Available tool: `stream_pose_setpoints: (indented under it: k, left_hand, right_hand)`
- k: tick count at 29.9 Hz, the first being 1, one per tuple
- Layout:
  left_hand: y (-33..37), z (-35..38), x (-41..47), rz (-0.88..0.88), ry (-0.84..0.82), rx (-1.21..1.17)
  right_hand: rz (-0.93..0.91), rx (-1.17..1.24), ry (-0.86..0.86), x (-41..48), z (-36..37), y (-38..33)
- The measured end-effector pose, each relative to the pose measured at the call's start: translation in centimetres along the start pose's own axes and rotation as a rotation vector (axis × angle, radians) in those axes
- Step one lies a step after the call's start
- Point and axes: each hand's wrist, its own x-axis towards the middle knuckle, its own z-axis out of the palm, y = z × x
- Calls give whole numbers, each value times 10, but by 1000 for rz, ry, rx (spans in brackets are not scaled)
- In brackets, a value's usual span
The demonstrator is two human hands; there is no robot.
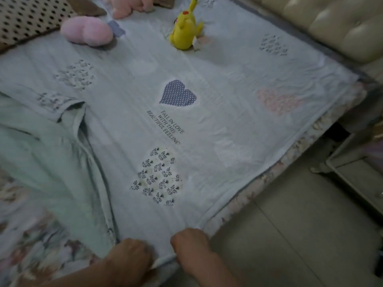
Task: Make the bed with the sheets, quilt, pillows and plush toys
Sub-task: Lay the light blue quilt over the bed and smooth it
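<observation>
With left hand (130, 253) and right hand (190, 245), fingers curled round its near hem, grips the heart-print quilt (186, 131) — soft, light, limp — probably best pulled taut by the hem corners.

Left hand (132, 254) and right hand (189, 244) tight on near edge of heart-print quilt (217, 125)

Bed (255, 189) with floral sheet (31, 235), heart-print quilt (186, 125), plush toys (185, 32), dotted pillow (27, 15).

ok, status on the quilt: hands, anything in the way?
Gripping the quilt by its near edge: left hand, right hand. Quilt spread flat, its left side folded back. On its far end: Pikachu plush toy, pink plush toy.
</observation>
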Motion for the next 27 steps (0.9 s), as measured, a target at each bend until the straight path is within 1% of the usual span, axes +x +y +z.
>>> stream_pose_setpoints:
  k: [1,5,7,10,13,14,16,17,18,19,20,21,23,24,27]
  left_hand:
    - [5,1,-4,21,38,20]
    - [27,19,-40,-75,167,12]
    - [43,25,-50,-96,175,53]
    - [55,48,-60,-100,-20,-44]
    - [64,65,-55,-197,19,-68]
    - [65,63,-56,-229,-77,-199]
    - [63,70,-56,-300,-92,-222]
    - [64,71,-57,-322,-126,-278]
    - [64,71,-60,-319,-195,-300]
    - [63,66,-68,-271,-174,-292]
    - [60,72,-76,-220,-158,-240]
    - [56,71,-79,-178,-73,-185]
    - [36,61,-83,-97,50,-104]
    - [22,49,-85,-59,148,-70]
    - [-42,3,-95,-27,408,-86]
  right_hand:
    - [-2,-19,24,-2,3,-3]
    - [-63,-145,61,-20,30,-32]
    - [-75,-178,63,-24,41,-41]
    - [-65,-227,29,-27,55,-50]
    - [10,-237,33,-22,71,-45]
    - [31,-204,42,-21,76,-48]
    - [45,-187,170,-12,87,-52]
    - [65,-174,163,-10,88,-58]
    - [68,-148,164,-6,95,-58]
    - [76,-170,150,-5,98,-58]
    - [95,-181,-4,-8,88,-65]
    - [117,-199,-77,-13,74,-72]
    - [106,-249,-48,-10,57,-79]
    - [112,-247,-31,-7,47,-85]
    - [139,-306,44,13,9,-114]
